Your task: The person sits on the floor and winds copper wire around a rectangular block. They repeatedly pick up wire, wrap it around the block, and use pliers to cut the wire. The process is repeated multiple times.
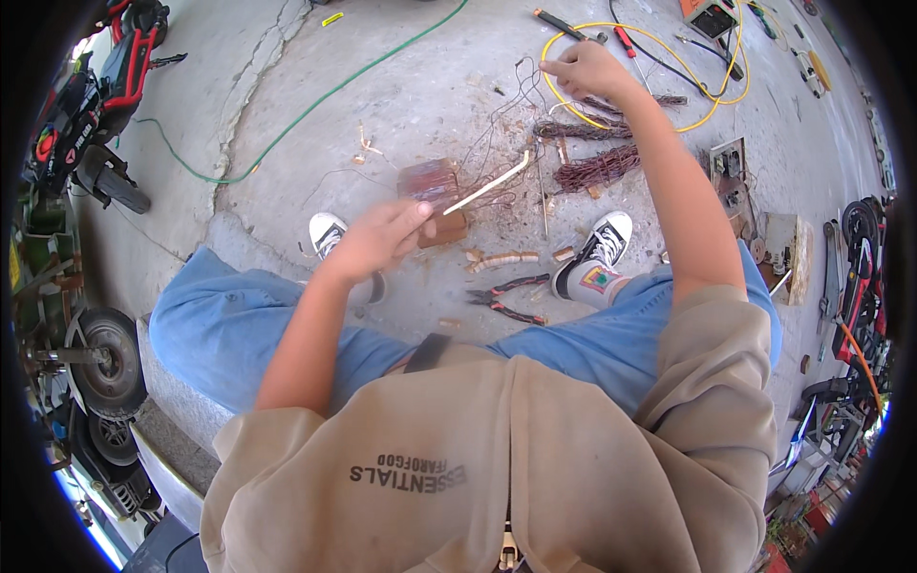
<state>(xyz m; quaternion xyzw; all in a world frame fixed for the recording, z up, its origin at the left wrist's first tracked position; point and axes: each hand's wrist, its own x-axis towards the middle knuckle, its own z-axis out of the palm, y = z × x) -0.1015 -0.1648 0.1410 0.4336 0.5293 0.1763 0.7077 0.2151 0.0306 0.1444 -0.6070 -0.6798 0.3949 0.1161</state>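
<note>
My left hand (382, 237), slightly blurred, has its fingers curled beside a copper-coloured wire coil (427, 181); what they hold, if anything, is hidden. Just past its fingertips, a pale curved strip (489, 181) slants up across the coil's loose wires. Further off to the right, my right hand (583, 72) pinches at the end of thin dark wire (525, 81), which loops back toward the coil. Under that forearm lie bundles of reddish-brown wire (597, 170). Between my shoes rests a pair of pliers (511, 300) with black and red handles, its jaws apart.
Beyond my right hand lie a hammer (559, 24), a red-handled screwdriver (625, 42) and a yellow hose (702, 119). A green hose (334, 88) crosses the concrete at left. Broken pale pieces (503, 259) sit near my shoes. Motorbikes (110, 115) stand at the sides.
</note>
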